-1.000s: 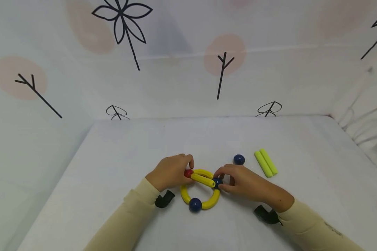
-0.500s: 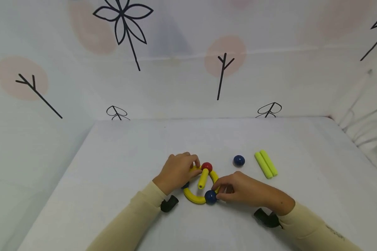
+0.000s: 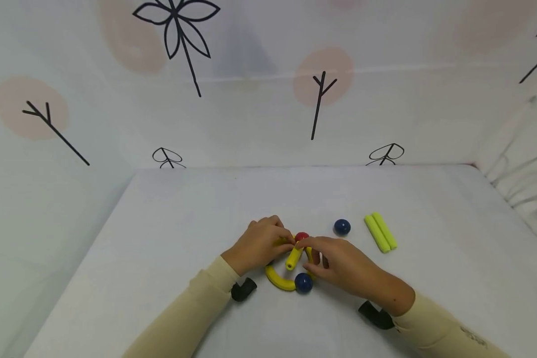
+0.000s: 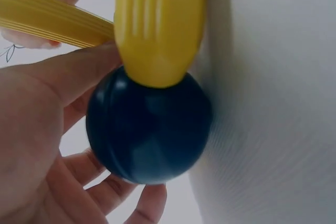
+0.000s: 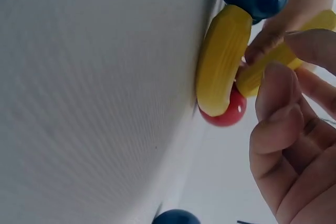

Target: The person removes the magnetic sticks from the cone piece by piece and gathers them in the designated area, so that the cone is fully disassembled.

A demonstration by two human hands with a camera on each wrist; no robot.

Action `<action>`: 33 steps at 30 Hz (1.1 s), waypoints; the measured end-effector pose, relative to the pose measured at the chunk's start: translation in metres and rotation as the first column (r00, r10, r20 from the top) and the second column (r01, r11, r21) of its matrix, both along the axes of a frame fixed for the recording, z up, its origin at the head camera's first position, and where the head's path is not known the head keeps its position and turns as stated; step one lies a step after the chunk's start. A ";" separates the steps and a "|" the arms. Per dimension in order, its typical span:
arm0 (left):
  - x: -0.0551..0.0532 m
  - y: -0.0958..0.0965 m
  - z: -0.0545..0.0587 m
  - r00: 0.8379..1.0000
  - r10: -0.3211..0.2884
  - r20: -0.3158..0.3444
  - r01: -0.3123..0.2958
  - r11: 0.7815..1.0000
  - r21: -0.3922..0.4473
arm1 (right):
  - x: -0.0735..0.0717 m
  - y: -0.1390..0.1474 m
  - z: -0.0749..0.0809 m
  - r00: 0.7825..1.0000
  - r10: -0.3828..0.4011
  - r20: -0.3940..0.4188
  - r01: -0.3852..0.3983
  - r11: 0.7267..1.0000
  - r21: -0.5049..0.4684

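A ring of curved yellow rods (image 3: 279, 282) and balls lies between the hands. It has a red ball (image 3: 302, 236) at the back, one blue ball (image 3: 304, 283) in front and another blue ball (image 4: 149, 124), hidden by the left hand in the head view. From the red ball a straight yellow rod (image 3: 294, 259) points inward and toward the front. My left hand (image 3: 260, 244) grips the ring's left side, thumb against the yellow piece and fingers behind the ball. My right hand (image 3: 346, 266) reaches over the ring's right side, index fingertip at the straight rod, thumb apart from it.
A loose blue ball (image 3: 342, 227) lies behind the right hand on the white table (image 3: 206, 199). Two yellow-green rods (image 3: 380, 232) lie side by side farther right. A patterned white cloth wall (image 3: 259, 124) rises at the back. Black camera mounts (image 3: 243, 290) sit at both wrists.
The ring has turned clockwise, bringing the red ball from the left hand to the back and swinging the straight rod forward. My right hand has left the front blue ball for the straight rod.
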State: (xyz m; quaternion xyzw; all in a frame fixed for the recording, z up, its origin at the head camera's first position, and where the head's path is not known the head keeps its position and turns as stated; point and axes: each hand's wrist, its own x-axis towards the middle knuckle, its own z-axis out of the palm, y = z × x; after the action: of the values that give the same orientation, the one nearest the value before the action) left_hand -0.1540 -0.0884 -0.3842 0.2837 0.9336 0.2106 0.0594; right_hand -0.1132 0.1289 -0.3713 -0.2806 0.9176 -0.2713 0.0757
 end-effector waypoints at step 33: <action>-0.001 0.000 -0.004 0.995 -0.077 0.069 0.076 0.997 0.010 | -0.004 -0.009 -0.011 0.973 0.130 -0.189 -0.088 0.972 0.219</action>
State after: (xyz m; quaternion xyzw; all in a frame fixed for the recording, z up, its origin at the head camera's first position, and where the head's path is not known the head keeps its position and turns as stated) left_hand -0.1549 -0.0883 -0.3886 0.3120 0.9186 0.2215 0.0988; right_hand -0.1173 0.1196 -0.3822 -0.3473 0.9271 -0.1387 0.0262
